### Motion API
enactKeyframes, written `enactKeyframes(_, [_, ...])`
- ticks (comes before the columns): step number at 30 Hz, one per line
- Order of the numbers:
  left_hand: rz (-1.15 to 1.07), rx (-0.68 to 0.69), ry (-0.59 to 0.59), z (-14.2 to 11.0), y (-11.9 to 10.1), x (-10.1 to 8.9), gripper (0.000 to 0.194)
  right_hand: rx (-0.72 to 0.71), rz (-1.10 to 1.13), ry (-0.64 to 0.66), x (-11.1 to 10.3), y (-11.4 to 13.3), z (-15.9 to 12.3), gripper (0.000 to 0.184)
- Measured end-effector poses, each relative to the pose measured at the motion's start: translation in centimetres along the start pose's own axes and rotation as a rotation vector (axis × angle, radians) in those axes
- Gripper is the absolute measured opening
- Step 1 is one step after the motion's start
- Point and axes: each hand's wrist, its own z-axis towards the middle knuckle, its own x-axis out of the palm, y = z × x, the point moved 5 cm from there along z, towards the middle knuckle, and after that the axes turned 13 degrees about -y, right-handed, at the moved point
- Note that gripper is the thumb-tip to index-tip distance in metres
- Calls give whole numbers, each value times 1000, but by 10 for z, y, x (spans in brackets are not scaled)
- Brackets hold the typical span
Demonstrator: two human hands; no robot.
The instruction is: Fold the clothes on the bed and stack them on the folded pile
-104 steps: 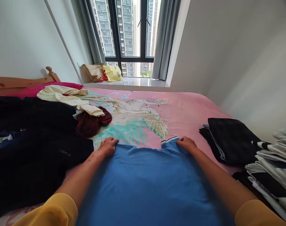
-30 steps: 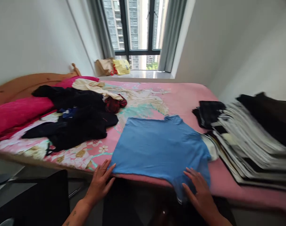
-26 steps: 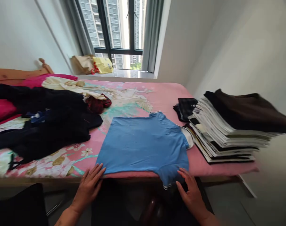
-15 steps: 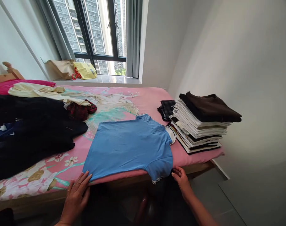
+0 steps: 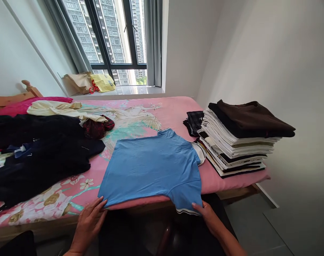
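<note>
A light blue short-sleeved T-shirt lies spread across the front of the bed, its hem to the left and its collar to the right. The white collar with a dark trim shows at the right edge. My left hand rests with outstretched fingers at the shirt's near hem corner. At the near sleeve, which hangs over the bed's edge, my right hand pinches the cuff, thumb on top and the other fingers hidden beneath the cloth.
A tall stack of folded clothes stands right of the shirt, a dark brown garment on top. Behind it sit folded dark checked clothes. Loose black clothes heap at left. Bags rest on the windowsill.
My right hand has moved from beside the near sleeve onto its cuff and now holds it; the sleeve end lies straighter. My left hand stays at the hem corner. The view has shifted slightly.
</note>
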Motion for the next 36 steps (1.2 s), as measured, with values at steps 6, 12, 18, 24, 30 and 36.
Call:
enactKeyframes(6, [-22,-22,12,-1,7,4,40,-203,-545,-12,-18,3,3,36])
enactKeyframes(12, [-24,-41,6,-1,2,10,39,-485,-818,-485,-49,85,29,33])
enactKeyframes(18, [22,-63,-10,0,-2,12,37,-456,-1074,-584,-36,133,92,45])
enactKeyframes(24, [45,-57,-43,-3,-4,14,35,-391,-1138,-650,-46,112,111,34])
enactKeyframes(30, [39,-82,-33,-4,-3,15,37,-514,-1043,-660,-54,119,95,33])
enactKeyframes(36, [47,-102,-24,-9,1,19,43,-1063,-834,-388,36,133,71,38])
